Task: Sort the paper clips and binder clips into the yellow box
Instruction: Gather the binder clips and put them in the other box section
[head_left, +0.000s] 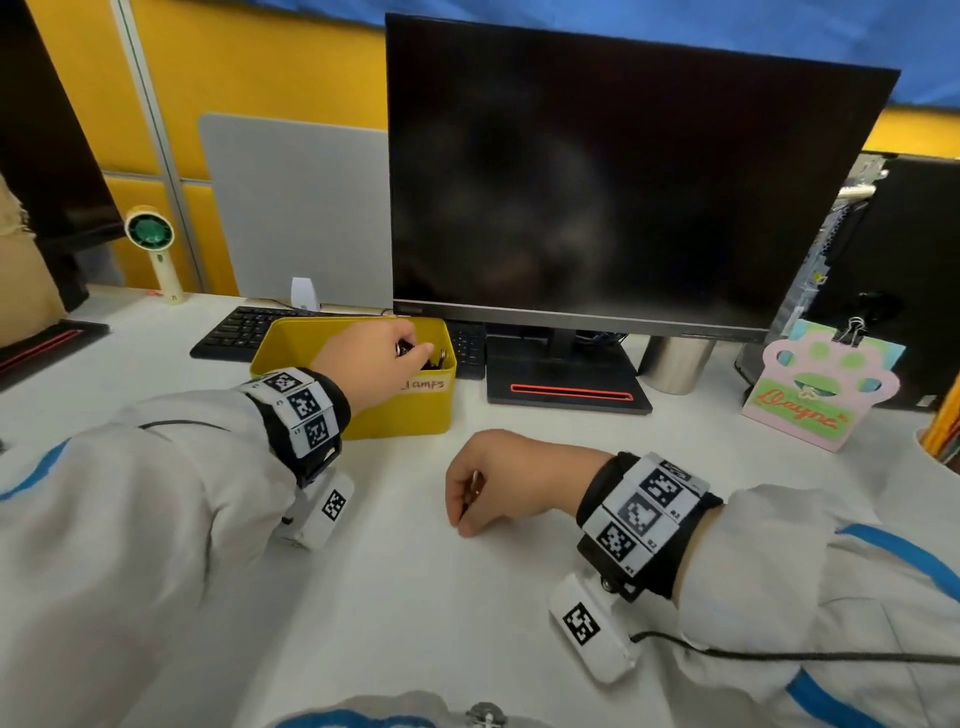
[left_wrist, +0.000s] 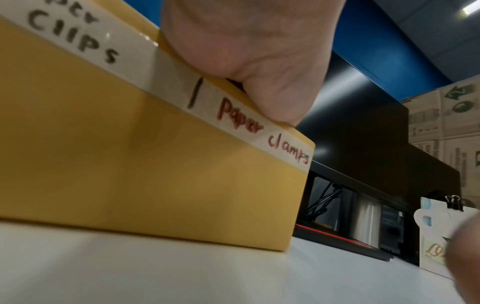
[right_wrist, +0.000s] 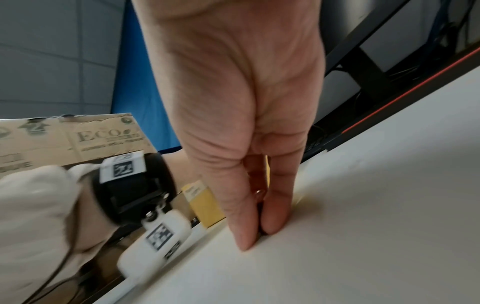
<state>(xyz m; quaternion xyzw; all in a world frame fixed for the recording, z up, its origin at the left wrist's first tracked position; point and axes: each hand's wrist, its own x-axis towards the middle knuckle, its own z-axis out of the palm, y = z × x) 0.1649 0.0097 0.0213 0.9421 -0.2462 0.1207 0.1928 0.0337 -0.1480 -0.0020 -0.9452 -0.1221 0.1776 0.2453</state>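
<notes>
While left hand pinches clip over yellow box, right hand grip pinches small clip against desk.

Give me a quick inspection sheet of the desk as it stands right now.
Surface: white desk, bare in front.
Job's things: yellow box, labelled for clips and clamps; clips inside.
Clutter: keyboard, hand fan, paw-shaped card.
Grippers: left hand over the box, pinching a binder clip; right hand pinching a small clip on the desk.
Cables: wrist-camera cable.
Surroundings: dark monitor, yellow partition.
</notes>
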